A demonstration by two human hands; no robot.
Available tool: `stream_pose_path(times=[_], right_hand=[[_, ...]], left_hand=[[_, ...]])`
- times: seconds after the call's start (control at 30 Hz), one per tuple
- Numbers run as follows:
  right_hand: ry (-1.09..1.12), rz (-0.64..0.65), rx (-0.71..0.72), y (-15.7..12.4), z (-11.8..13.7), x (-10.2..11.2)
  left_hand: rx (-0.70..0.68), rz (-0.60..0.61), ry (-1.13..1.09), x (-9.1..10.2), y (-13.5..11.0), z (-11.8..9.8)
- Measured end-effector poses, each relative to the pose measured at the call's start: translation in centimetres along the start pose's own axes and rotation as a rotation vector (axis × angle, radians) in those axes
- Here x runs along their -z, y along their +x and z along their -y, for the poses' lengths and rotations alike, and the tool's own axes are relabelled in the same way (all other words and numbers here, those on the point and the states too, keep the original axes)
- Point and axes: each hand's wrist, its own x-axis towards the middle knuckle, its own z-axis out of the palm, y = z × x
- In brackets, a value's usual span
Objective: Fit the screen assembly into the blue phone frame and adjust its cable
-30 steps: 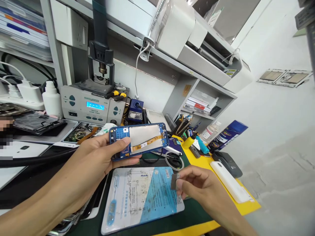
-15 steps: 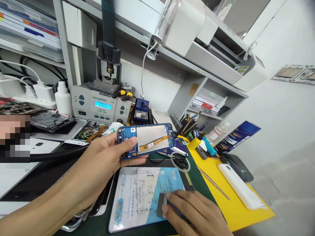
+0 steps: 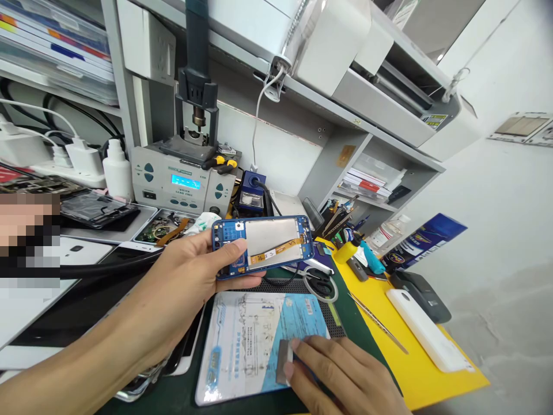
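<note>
My left hand (image 3: 203,259) grips a blue phone frame (image 3: 298,236) by its left end, thumb on top and fingers underneath. The frame is tilted and shows a silver plate with an orange flex cable (image 3: 268,252) lying across it. Lower down, my right hand (image 3: 345,372) pinches a small dark grey rectangular piece (image 3: 283,360) between thumb and fingertips, against a white and blue printed pad (image 3: 242,340). What exactly the grey piece is cannot be made out.
Behind stands a grey soldering station (image 3: 185,181) with a lit display. Scissors (image 3: 322,282) and tweezers (image 3: 380,325) lie to the right, beside a white phone case (image 3: 425,328). Phones and a black cable (image 3: 112,268) are at left. A blurred patch covers part of the left edge.
The whole view has shifted slightly, so the scene appears a little further right. Both hands keep their holds; the phone frame and grey piece stay nearly where they were.
</note>
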Motion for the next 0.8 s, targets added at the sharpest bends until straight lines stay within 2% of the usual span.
stream_pose_path(times=[0.23, 0.8], right_hand=[[0.032, 0.049, -0.023, -0.2, 0.0, 0.3], [-0.023, 0.04, -0.001, 0.7, 0.1, 0.6]], left_hand=[[0.015, -0.018, -0.001, 0.2, -0.5, -0.1], [0.008, 0.001, 0.008, 0.1, -0.5, -0.3]])
